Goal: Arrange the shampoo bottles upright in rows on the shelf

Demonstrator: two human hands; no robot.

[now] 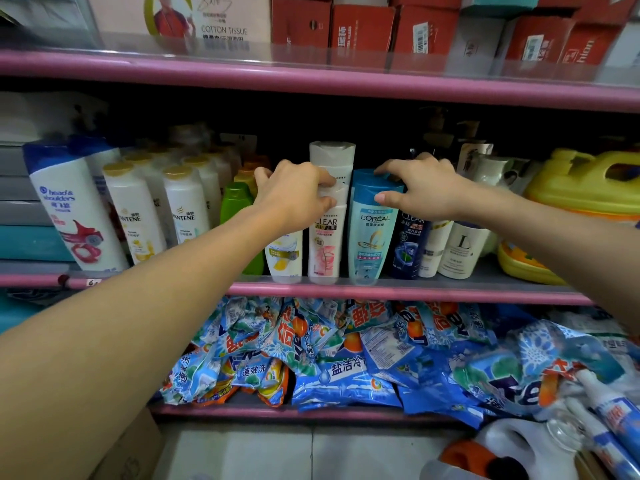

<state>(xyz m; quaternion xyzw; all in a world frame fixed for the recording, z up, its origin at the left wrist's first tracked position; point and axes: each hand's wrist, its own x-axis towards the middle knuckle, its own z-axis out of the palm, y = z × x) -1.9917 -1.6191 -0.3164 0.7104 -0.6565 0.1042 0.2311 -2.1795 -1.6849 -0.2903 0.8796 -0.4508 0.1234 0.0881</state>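
Shampoo bottles stand upright along the front of the pink middle shelf. My left hand grips the top of a white and pink Clear bottle; a taller white bottle stands right behind it. My right hand holds the blue cap of a teal L'Oreal bottle, thumb on its front. A dark blue Clear bottle stands to its right. Left of my hands are a yellow-label white bottle, a green bottle, Pantene bottles and a leaning Head & Shoulders bottle.
White bottles and a yellow jug fill the shelf's right end. Red boxes sit on the upper shelf. Blue detergent bags crowd the lower shelf. A cardboard box and a white jug stand on the floor.
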